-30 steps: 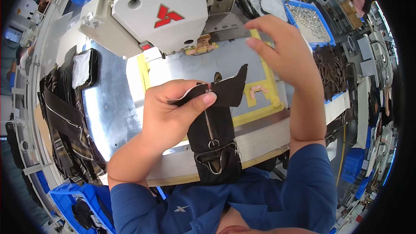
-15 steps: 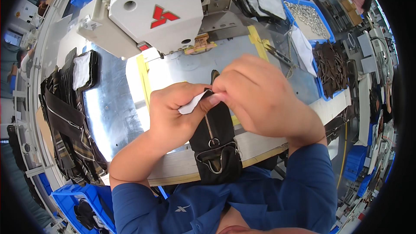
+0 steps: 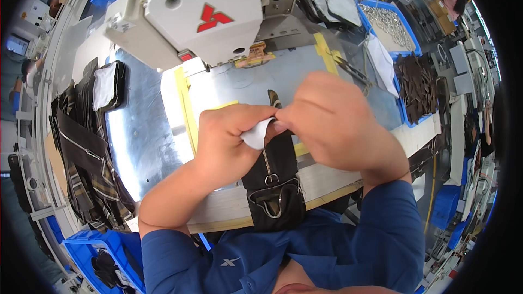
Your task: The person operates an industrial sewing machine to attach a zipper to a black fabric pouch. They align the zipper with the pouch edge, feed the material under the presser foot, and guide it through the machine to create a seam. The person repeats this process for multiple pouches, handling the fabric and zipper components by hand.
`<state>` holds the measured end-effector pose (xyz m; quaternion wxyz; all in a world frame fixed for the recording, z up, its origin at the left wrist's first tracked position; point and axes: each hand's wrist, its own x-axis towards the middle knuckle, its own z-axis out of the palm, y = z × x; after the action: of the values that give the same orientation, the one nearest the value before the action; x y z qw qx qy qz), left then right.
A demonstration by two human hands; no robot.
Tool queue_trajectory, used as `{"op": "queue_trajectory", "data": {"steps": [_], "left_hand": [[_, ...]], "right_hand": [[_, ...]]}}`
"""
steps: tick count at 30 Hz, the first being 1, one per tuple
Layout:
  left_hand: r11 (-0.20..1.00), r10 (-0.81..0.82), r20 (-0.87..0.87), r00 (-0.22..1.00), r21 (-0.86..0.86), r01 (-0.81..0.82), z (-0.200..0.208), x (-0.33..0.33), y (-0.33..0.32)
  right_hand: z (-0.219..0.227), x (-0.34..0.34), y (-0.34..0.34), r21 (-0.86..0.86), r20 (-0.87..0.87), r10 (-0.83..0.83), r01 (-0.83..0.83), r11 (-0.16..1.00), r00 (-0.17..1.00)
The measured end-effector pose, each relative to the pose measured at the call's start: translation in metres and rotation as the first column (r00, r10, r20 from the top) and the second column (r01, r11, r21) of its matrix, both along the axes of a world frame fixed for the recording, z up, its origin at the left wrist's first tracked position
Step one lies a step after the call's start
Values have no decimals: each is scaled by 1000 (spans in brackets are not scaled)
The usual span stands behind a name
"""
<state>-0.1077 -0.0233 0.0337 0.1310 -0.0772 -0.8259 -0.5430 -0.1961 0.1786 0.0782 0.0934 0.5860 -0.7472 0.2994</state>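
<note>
Both hands are meeting over the middle of the metal work plate (image 3: 141, 130), just in front of the white sewing machine head (image 3: 201, 11). The left hand (image 3: 229, 141) is curling closed, its thumb and forefinger pinching a small white fabric piece (image 3: 256, 133) that is sticking out toward the right hand (image 3: 332, 125). The right hand is also closing in, its fingertips pressing against the same white piece from the other side, so the scrap is sitting right between the two grips. Directly under the hands a black bag part (image 3: 275, 185) is lying lengthwise, its near end hanging over the table edge toward the person, with a zipper running up its middle and a metal ring near the lower end; its far tip is poking out above the knuckles. Whether either hand is also gripping the black part is hidden by the fingers. Yellow tape strips (image 3: 185, 103) are marking the plate around the work. To the left, a stack of dark bag pieces (image 3: 81, 147) is lying on the table, and to the right a blue bin (image 3: 392, 22) is holding metal hardware.
</note>
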Motion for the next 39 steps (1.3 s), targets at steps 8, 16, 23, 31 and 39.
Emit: {"op": "queue_trajectory", "data": {"steps": [8, 16, 23, 31, 39], "left_hand": [[776, -65, 331, 941, 610, -161, -35, -26, -22], [835, 42, 456, 889, 472, -281, -63, -47, -20], [772, 179, 7, 984, -621, -137, -52, -21, -18], [624, -140, -66, 988, -780, 36, -72, -40, -37], [647, -158, 21, 987, -753, 120, -71, -50, -37]], "right_hand": [[-58, -34, -12, -92, 949, 48, 127, 988, 311], [-117, -53, -26, 259, 737, -418, 349, 901, 531], [-108, -56, -27, 426, 341, -572, 420, 801, 746], [-95, -67, -35, 501, 314, -577, 385, 775, 754], [-85, -69, -33, 382, 144, -473, 392, 837, 869]]}}
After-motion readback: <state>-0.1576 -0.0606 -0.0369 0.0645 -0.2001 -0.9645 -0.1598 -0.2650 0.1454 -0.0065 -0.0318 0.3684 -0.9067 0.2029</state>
